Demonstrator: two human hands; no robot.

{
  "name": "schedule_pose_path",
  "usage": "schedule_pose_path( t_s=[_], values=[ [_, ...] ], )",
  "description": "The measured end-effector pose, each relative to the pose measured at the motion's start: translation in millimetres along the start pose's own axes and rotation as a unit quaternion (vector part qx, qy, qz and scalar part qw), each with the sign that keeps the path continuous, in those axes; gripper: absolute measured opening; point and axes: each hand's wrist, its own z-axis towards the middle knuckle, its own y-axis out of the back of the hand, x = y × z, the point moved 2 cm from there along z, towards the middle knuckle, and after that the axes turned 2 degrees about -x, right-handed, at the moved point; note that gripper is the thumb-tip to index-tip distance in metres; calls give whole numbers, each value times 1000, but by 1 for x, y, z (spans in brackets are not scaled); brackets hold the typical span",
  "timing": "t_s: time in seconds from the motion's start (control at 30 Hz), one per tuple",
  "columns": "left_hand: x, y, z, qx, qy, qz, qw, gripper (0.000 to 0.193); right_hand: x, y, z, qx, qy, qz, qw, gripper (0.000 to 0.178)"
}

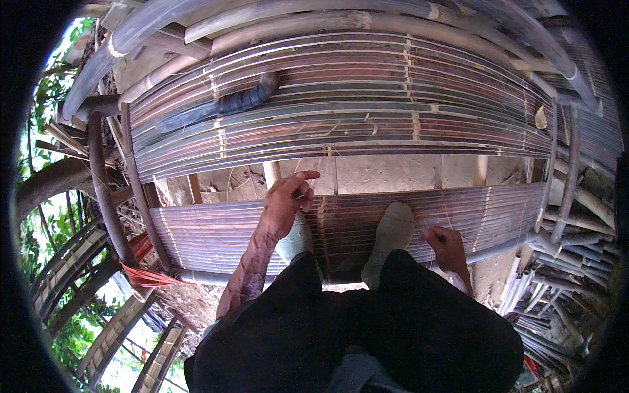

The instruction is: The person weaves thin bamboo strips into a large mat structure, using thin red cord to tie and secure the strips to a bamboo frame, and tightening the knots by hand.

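I crouch with both feet on a slatted bamboo platform [209,239]. My left hand [286,200] is over the gap beyond the near slats, its index finger stretched to the right and the other fingers curled; nothing shows in it. To the right of my feet, my right hand [445,245] is closed above the near slats, fingertips drawn together. Whether it pinches something thin cannot be made out. Beyond the gap lies a second panel of bamboo slats [367,121], bound by pale cross ties. On it rests a machete-like tool [242,101] with a dark wrapped grip.
Thick bamboo poles [308,27] run along the far side. A wooden post [101,177] stands at left, near orange-red cord or cloth [145,275]. Bare earth [393,175] shows through the gap. Many cut bamboo lengths [557,288] are stacked at right.
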Motion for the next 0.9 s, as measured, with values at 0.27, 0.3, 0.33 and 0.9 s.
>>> schedule_pose_path(
  t_s=[0.27, 0.3, 0.33, 0.9],
  values=[
    [11, -25, -8, 94, -45, 137, 985, 39, -96, -5, -13, 107, 91, -114, 984, 27],
    [13, -28, -9, 92, -45, 137, 985, 39, -111, -7, -18, 125, 102, -139, 977, 26],
    [16, -32, -10, 101, -33, 133, 985, 40, -125, -8, -22, 138, 99, -152, 974, 26],
    [30, -39, -7, 20, 43, -10, 999, 35, -180, -5, -52, 163, -31, -200, 966, 23]
  ],
)
